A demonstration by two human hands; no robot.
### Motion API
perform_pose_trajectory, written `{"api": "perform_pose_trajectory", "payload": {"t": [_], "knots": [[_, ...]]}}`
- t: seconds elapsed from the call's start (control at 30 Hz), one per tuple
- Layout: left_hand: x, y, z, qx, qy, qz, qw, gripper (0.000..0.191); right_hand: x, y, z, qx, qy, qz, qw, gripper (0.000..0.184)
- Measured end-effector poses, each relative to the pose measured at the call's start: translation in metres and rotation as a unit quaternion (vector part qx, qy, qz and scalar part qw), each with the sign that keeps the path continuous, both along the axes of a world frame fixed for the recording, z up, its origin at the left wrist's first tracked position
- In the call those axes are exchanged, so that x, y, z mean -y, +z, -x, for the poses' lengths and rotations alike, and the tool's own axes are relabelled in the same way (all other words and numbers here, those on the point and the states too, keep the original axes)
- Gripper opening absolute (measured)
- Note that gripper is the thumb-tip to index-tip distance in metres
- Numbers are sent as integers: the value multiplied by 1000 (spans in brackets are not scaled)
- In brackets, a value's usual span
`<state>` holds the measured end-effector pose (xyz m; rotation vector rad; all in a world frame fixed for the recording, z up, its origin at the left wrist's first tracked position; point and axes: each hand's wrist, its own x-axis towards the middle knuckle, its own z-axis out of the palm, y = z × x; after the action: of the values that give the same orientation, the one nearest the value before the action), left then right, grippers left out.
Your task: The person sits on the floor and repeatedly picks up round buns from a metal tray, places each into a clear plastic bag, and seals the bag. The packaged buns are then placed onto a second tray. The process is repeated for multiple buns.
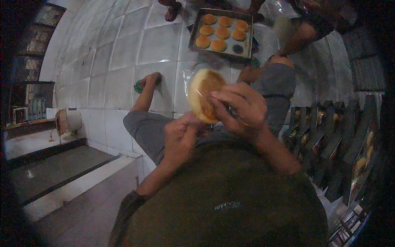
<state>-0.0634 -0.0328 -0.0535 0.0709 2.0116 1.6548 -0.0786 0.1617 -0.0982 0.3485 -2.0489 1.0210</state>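
A round golden-brown bun (203, 95), pale along its side, is held up in front of my body. Shiny clear plastic film (185, 82) shows beside its left edge and seems to wrap it. My right hand (242, 108) grips the bun from the right, thumb and fingers pressed on its browned face. At the lower left edge, my left hand (182, 132) pinches the bun or its film; the fingertips are partly hidden. Beyond both hands a square metal tray (226, 55) on the tiled floor carries several similar buns (222, 32), with one dark round spot near a corner.
Other people's legs and feet (171, 11) are around the tray. Racked dark trays (336, 139) holding baked items stand at right. At left are a ledge (92, 179), a recessed grey surface (61, 169) and a pale cylindrical object (72, 121). White tiles (157, 46) cover the floor.
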Motion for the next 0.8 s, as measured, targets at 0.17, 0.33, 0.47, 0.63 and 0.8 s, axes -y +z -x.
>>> {"api": "perform_pose_trajectory", "payload": {"t": [0.17, 0.33, 0.47, 0.63, 0.8], "knots": [[25, -74, 22, -189, -83, 24, 978, 55, -17, -4, 10, 202, -22, -59, 977, 11], [18, -102, 38, 393, 43, -269, 878, 93, -16, 4, -9, 188, 47, -53, 980, 19], [-25, -102, 53, 351, 21, -448, 822, 96, -10, 37, -29, 208, 129, -49, 968, 20], [-29, -87, 55, 366, -112, -603, 699, 100, -1, 74, -54, 394, -5, 82, 915, 19], [-42, -48, 45, 322, -116, -597, 726, 99, 31, 48, -73, 274, 81, -77, 955, 20]]}}
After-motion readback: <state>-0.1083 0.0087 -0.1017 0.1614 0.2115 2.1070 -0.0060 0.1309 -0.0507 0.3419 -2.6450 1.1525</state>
